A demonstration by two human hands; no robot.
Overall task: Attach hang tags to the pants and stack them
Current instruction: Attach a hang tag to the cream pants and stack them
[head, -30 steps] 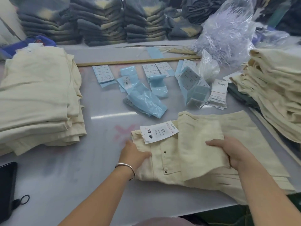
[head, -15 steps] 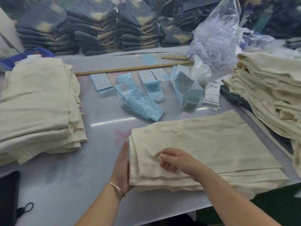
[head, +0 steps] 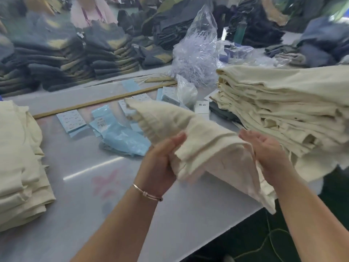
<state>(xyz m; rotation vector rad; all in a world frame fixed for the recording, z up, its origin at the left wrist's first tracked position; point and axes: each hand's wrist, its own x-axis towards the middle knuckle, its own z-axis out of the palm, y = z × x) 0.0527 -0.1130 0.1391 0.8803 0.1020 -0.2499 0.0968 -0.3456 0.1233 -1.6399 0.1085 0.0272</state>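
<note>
Folded cream pants (head: 198, 140) are lifted off the table, tilted, between both hands. My left hand (head: 160, 163) grips their near left edge, thumb on top. My right hand (head: 264, 154) lies palm up with straight fingers under their right side. The hang tag on these pants is hidden. A stack of cream pants (head: 20, 159) lies at the left. A taller pile of cream pants (head: 283, 110) stands at the right. White hang tags (head: 201, 108) and blue tag sheets (head: 70, 120) lie behind the lifted pants.
Blue plastic bags (head: 124, 140) lie mid-table. A clear bag of plastic fasteners (head: 196, 53) stands at the back, with a wooden ruler (head: 98, 102) in front of it. Dark folded garments (head: 75, 59) are piled behind the table. The table's (head: 94, 214) front edge runs diagonally at the lower right.
The pants were folded shut over the hang tag, then lifted off the table and tilted up. My head has turned right, so the right pile now looms larger.
</note>
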